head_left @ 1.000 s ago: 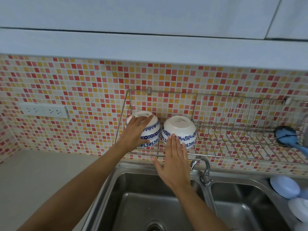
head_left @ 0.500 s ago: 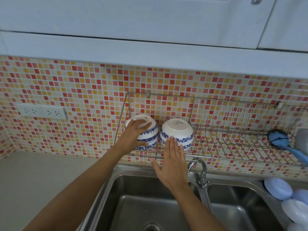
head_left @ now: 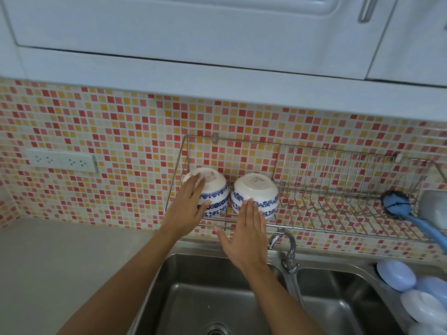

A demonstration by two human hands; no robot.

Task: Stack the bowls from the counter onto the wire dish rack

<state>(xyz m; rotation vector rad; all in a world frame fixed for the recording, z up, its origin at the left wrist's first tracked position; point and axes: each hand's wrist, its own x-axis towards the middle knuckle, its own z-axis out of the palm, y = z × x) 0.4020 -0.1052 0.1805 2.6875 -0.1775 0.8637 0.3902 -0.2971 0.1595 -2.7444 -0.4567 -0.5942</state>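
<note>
Mid-frame on the silver wire dish rack (head_left: 338,209): upturned white-and-blue ceramic bowls (head_left: 256,189). Left hand (head_left: 187,209) spread over one, right hand (head_left: 246,235) flat, fingertips (head_left: 250,201) touching the other. Might roll off the front if bumped while letting go.

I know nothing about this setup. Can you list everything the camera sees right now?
bowls: two showing, white with blue pattern, upside down at the rack's left end
wire dish rack: one, silver, on the tiled wall
dish brush: one, blue, rack's right end
faucet: one, silver, behind the sink
sink: one double basin, steel, below the rack
wall socket: one, white, left wall
left hand: resting on the left-side bowl
right hand: flat, fingertips against the other bowl
</note>
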